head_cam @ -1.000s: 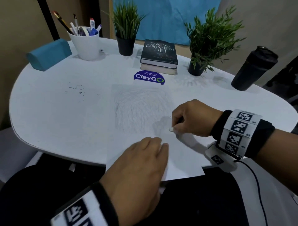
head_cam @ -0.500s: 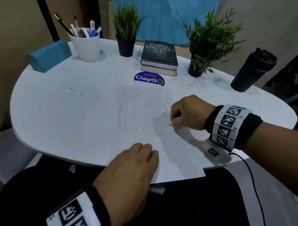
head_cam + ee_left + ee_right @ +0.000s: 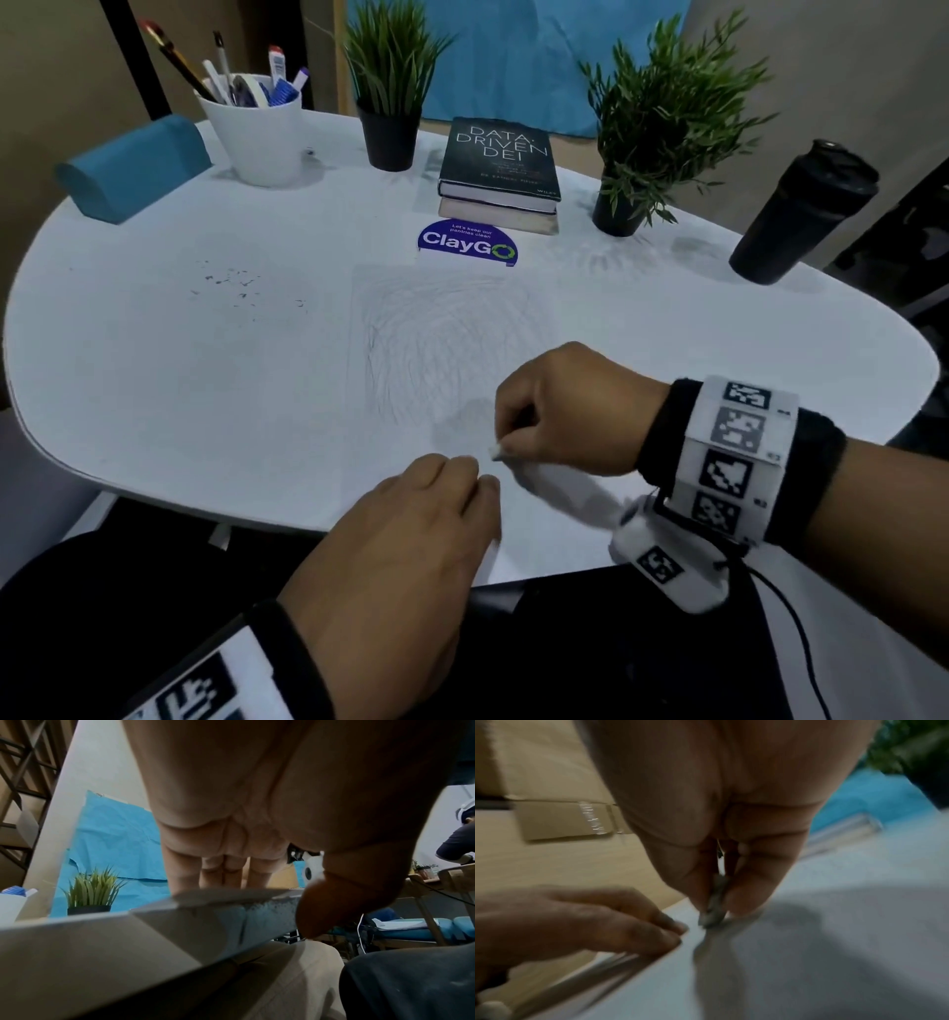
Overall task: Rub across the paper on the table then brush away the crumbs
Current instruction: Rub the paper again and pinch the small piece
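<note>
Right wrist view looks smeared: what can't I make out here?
- Eraser: right wrist view, blurred; mostly hidden by right hand in head view.
- Paper near edge: head view, covered by left hand.
- Crumbs: head view, too small to count.

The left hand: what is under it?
The left hand presses flat on the paper near the table edge. Anything else beneath the palm is hidden.

The white table point(image 3: 154, 390) bears paper point(image 3: 447, 339), crumbs point(image 3: 231, 285), books point(image 3: 498, 169), two plants point(image 3: 387, 103) and a cup point(image 3: 262, 133).
</note>
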Available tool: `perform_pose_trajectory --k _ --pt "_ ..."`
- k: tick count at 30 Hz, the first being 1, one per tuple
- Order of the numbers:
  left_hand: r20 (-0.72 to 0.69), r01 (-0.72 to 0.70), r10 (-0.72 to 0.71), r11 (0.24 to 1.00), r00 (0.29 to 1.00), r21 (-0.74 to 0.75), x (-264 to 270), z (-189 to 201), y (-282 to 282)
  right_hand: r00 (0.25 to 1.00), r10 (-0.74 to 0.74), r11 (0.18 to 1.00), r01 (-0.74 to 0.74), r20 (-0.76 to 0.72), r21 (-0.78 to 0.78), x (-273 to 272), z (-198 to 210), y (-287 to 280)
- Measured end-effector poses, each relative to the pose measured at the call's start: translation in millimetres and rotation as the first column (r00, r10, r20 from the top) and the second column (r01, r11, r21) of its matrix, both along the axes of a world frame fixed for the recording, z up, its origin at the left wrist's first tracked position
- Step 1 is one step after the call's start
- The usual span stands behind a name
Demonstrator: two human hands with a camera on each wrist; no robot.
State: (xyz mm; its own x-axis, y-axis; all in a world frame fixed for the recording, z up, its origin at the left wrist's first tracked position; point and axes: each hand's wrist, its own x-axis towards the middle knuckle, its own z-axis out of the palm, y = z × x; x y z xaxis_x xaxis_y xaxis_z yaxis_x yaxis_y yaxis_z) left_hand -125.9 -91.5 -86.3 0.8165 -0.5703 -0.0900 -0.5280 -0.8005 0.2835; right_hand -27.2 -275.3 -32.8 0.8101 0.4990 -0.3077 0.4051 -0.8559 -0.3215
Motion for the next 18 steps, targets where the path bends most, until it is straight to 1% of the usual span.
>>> perform_pose_trajectory --k 1,3,4,5,6,7,9,10,11,13,14,16,18 --pt "0.009 0.004 -0.004 1.000 1.000 0.012 0.1 -1.2 -0.7 0.999 -0.038 0.999 0.038 0.001 -0.002 4.2 -1.2 -3.0" --pt "0.019 0.015 -0.015 1.000 1.000 0.026 0.4 -3.7 -1.9 0.983 -0.165 0.986 0.166 0.075 -0.013 24.7 -1.2 -16.1" --pt "0.020 0.015 -0.016 0.999 1.000 0.032 0.3 -3.1 -2.0 0.974 -0.193 0.980 0.198 0.119 -0.034 31.7 -0.5 -20.8" --pt "0.018 0.014 -0.015 0.999 1.000 0.035 0.3 -2.3 -1.8 0.971 -0.188 0.979 0.197 0.146 -0.048 33.9 -0.6 -22.0" --pt "0.011 0.014 -0.015 0.999 1.000 0.034 0.3 -1.5 -0.8 0.977 -0.156 0.985 0.164 0.148 -0.045 30.5 -0.3 -17.8" --pt "-0.003 0.019 -0.019 0.999 1.000 0.029 0.0 0.5 0.4 0.988 -0.094 0.995 0.099 0.125 -0.031 23.5 -0.4 -9.5" --pt "-0.007 0.028 -0.028 0.999 1.000 0.017 -0.3 3.2 1.1 1.000 0.017 1.000 -0.017 0.022 -0.007 4.4 -0.7 6.5" --pt "-0.009 0.030 -0.030 0.999 1.000 0.024 -0.1 3.6 0.8 1.000 0.026 1.000 -0.026 -0.009 -0.006 2.3 -1.9 8.7" --pt "-0.013 0.034 -0.034 0.999 0.999 0.031 0.3 3.4 0.2 1.000 -0.010 1.000 0.010 0.000 -0.011 7.1 -3.0 6.5" --pt "-0.026 0.028 -0.027 0.999 0.999 0.035 -0.3 3.0 -1.0 0.989 -0.124 0.992 0.126 0.084 -0.019 26.4 -3.3 -4.8" --pt "-0.035 0.019 -0.018 0.999 0.999 0.028 -1.1 2.6 -0.9 0.981 -0.153 0.987 0.159 0.122 -0.037 33.4 -2.2 -9.1" --pt "-0.041 0.014 -0.013 1.000 0.999 0.013 -2.3 2.9 0.3 0.981 -0.130 0.988 0.140 0.144 -0.060 32.9 0.3 -7.5" --pt "-0.026 0.020 -0.021 1.000 0.999 -0.016 -2.7 4.3 0.6 0.995 -0.032 0.999 0.035 0.094 -0.035 17.4 2.1 6.6"
